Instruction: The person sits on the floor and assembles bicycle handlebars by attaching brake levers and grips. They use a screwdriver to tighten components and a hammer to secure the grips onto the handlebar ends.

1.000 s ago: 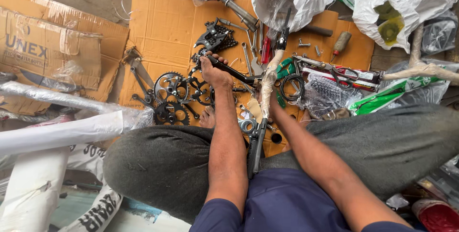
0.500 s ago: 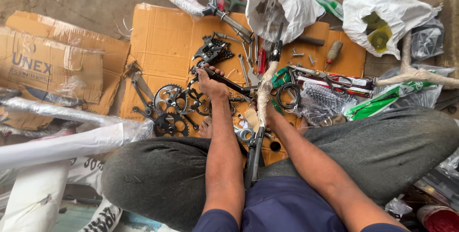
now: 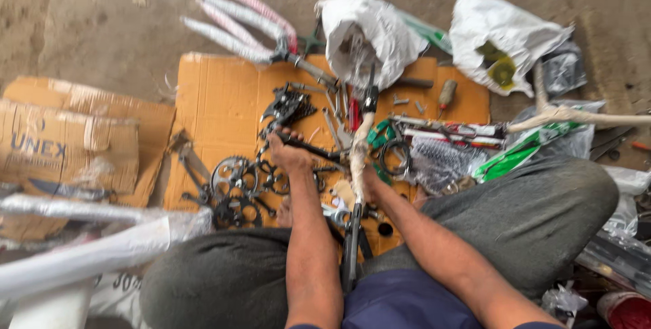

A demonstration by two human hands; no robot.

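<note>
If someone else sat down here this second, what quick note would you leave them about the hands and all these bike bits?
Left hand: closed around a black bar-shaped part, over the orange cardboard.
Right hand: mostly hidden behind the wrapped tube that stands between the knees; it appears to steady it.
Nearby: chainrings left of the left hand, loose tools ahead, two white bags beyond.
Done: parts are spread out on the cardboard.
Left: cannot tell from this blurred view; many pieces lie loose.
</note>
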